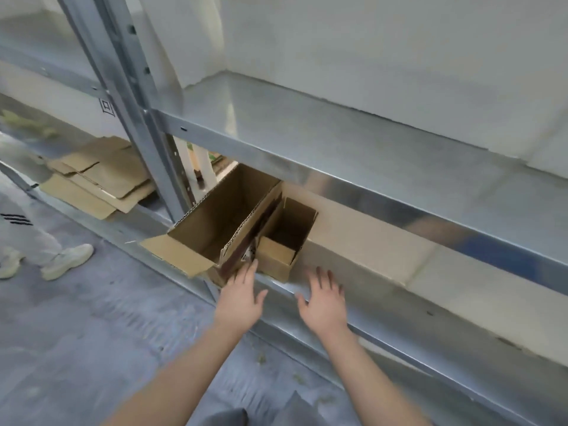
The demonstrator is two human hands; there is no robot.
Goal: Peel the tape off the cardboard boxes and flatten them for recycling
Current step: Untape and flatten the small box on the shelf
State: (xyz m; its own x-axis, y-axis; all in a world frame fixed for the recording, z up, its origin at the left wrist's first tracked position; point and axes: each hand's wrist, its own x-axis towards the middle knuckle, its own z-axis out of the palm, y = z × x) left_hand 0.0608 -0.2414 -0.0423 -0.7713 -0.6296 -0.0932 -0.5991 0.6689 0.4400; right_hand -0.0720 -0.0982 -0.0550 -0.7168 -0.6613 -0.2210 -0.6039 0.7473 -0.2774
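At the front edge of the lower shelf (415, 348), a large box (221, 222) and a small box (276, 256) stand open, touching. The left hand (242, 296) and right hand (325, 305) hover just before them, fingers spread wide, holding nothing. The cardboard looks light and stiff; grip the rims

One camera, on my head; it faces forward and down, close over my left hand (242, 298) and right hand (325, 304), at the shelf (399, 342).
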